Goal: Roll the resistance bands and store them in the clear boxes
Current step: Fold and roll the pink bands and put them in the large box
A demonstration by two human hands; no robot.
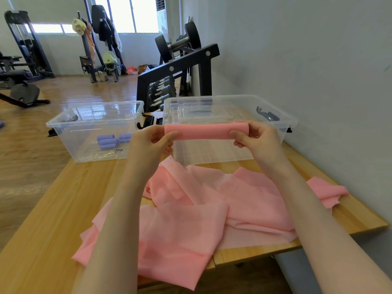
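Left hand (151,137) and right hand (253,135) pinch the ends of a rolled pink resistance band (204,130) above the counter (53,209); apparently finished, it next goes into the right clear plastic box (284,119).

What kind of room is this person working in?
Most likely a gym: a rack of dumbbells stands behind the table, a weight machine sits at the far left, and the hands are rolling a pink resistance band.

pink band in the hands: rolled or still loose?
Rolled. The pink band is a tight cylinder, its ends gripped by the left hand and right hand, above the right clear box.
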